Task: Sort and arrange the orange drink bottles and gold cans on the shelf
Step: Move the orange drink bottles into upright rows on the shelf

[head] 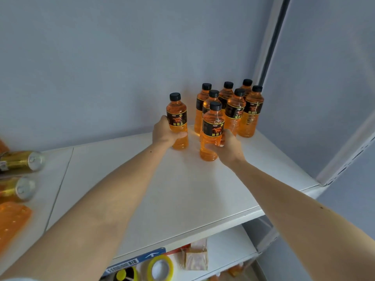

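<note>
Both hands are out over the white shelf (pixel 182 189), each one wrapped around an orange drink bottle. The left hand (pixel 165 133) grips the left bottle (pixel 177 120) low on its body, standing apart from the pack. The right hand (pixel 227 146) is clamped on the near bottle (pixel 212 132), right at the front of the cluster (pixel 235 106) of 6 upright bottles packed in the far right corner.

Here's the worry: that near bottle sits very close to the bottles behind it, maybe touching, I can't tell. Push it in too hard and it could knock the tight group like skittles, and tall narrow bottles look likely to topple.

Off on the far left, 2 gold cans (pixel 18 175) lie on their sides, with another bottle (pixel 12 222) flat beside them. Cans on their sides can roll, and the near edge of the shelf has no lip that I can see. A jolt to the shelf could send them off.
</note>
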`<state>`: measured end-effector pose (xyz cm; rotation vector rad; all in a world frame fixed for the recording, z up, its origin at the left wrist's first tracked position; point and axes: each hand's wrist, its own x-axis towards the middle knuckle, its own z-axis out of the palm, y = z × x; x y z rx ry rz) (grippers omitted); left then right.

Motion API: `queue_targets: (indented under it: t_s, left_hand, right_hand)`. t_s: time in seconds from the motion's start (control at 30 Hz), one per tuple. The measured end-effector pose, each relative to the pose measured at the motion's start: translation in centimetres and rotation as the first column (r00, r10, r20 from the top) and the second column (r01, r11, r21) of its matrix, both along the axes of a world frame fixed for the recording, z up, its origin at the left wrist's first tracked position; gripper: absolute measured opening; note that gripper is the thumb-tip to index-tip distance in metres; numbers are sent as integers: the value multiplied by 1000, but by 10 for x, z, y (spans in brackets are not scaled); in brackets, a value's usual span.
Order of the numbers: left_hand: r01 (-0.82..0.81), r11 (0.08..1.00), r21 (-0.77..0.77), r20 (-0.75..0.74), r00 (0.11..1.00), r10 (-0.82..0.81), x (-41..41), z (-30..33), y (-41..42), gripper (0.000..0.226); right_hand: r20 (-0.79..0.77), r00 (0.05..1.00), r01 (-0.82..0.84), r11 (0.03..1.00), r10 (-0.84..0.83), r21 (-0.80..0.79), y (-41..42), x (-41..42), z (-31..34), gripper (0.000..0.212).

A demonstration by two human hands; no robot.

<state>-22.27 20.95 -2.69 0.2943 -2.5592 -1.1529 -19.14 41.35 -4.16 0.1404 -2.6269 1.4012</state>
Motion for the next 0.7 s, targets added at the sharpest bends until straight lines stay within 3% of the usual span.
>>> queue_targets:
  t_s: [0.43, 0.7]
  left_hand:
    - [-5, 999, -39, -18, 1000, 5, -47, -2, 15, 68]
    - [56, 998, -19, 7, 998, -56, -43, -6, 5, 74]
  right_hand:
    - [-29, 1000, -8, 999, 7, -35, -5, -17, -6, 67]
    - [-47, 998, -41, 998, 43, 37, -11, -19, -7, 69]
